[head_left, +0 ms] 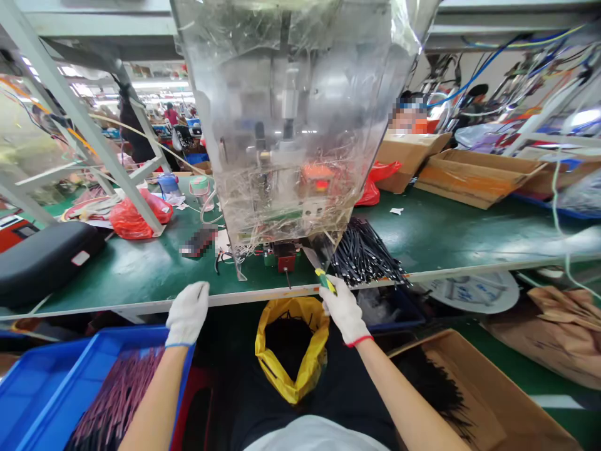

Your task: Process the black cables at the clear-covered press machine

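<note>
My left hand, in a white knit glove, hangs at the table's front edge with its fingers curled closed; nothing shows sticking out of it. In my right hand, also gloved, is a flat-bladed tool with a yellow-and-green handle, its blade pointing up and left under the clear shield. A machine behind the scuffed plastic shield stands straight ahead, with a small red block low at its front. Right of the blade lies a heap of black cables with shiny ends.
Between my knees an open yellow bag has dark contents. Blue bins with reddish-brown strips are at lower left; a cardboard box with black strands is at lower right. A black case and a red bag sit on the table's left.
</note>
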`<state>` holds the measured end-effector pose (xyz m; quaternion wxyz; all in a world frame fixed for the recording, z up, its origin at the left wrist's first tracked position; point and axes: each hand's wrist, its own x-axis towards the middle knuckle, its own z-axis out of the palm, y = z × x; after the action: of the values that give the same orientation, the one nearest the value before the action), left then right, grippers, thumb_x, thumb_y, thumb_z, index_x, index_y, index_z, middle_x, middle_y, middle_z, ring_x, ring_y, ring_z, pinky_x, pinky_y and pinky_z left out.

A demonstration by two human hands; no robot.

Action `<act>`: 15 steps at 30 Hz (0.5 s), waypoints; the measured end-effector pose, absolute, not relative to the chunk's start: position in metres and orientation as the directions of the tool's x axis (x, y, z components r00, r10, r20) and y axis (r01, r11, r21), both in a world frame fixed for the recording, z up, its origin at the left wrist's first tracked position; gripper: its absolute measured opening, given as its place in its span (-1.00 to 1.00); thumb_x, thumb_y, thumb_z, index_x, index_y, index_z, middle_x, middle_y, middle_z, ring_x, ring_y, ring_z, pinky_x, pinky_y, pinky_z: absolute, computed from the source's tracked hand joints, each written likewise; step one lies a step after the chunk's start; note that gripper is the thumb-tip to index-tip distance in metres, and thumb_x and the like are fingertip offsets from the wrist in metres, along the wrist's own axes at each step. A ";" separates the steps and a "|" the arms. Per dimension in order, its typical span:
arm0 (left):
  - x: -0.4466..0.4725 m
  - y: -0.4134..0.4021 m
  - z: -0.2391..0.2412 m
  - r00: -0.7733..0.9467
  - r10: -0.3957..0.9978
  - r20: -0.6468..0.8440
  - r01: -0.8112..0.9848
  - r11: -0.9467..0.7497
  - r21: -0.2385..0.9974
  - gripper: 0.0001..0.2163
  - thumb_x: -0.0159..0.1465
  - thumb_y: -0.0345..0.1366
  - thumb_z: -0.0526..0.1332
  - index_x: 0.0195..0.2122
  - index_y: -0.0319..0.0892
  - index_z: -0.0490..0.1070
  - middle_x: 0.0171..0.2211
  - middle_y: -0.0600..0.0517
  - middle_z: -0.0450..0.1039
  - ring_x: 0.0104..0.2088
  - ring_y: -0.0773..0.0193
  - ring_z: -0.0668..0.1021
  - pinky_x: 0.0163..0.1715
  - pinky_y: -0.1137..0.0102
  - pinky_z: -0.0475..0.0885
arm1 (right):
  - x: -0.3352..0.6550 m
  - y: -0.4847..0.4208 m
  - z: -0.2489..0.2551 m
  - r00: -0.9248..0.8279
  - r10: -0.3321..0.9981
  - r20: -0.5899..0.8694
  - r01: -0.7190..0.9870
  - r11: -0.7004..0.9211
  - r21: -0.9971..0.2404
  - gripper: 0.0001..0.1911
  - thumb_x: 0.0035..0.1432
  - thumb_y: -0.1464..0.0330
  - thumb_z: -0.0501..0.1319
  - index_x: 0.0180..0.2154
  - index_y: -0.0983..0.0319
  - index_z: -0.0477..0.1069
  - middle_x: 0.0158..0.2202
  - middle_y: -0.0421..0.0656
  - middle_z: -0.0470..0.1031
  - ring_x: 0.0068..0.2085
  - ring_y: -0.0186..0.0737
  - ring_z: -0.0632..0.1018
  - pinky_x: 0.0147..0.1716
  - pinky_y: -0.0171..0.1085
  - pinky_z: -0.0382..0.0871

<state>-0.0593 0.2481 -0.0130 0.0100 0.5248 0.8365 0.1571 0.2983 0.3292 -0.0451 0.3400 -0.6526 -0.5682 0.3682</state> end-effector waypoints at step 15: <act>-0.062 0.317 -0.032 -0.492 0.864 0.112 0.851 0.449 0.274 -0.58 0.34 -0.04 -0.16 -0.21 -0.08 0.45 -0.20 -0.07 0.55 -0.26 0.16 0.53 -0.32 0.36 0.29 | 0.260 0.332 -0.047 -0.030 0.954 0.298 0.651 0.245 -0.719 -0.52 0.16 0.17 0.09 0.08 0.19 0.26 -0.06 -0.04 0.47 -0.13 -0.11 0.51 -0.06 -0.18 0.34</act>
<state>-0.0623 0.3167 -0.0322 0.0219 0.5036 0.8509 0.1480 0.2603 0.3320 -0.0470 0.3830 -0.5818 -0.6897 0.1979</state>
